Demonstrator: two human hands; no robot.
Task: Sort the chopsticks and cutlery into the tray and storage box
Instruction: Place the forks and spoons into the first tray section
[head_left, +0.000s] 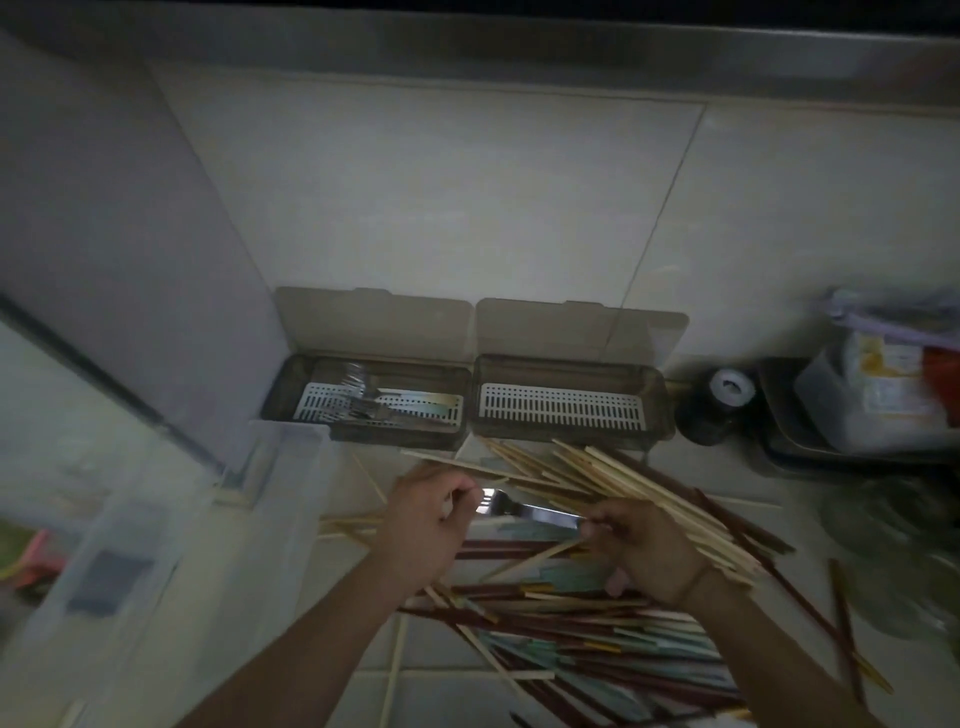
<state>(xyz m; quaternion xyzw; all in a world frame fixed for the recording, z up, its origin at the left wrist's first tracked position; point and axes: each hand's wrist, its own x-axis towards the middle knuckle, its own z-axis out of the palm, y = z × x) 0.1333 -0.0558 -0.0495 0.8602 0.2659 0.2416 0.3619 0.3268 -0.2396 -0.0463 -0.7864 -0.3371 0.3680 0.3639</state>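
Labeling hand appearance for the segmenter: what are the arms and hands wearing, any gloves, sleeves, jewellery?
Both forearms are bare, with no sleeves in view. The left hand and the right hand have no gloves. A thin dark band circles the right wrist. The frame is too dim and blurred to tell whether there are rings.

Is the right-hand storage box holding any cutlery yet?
No. The right storage box shows only its bare white slotted insert, while the forks lie in the left storage box.
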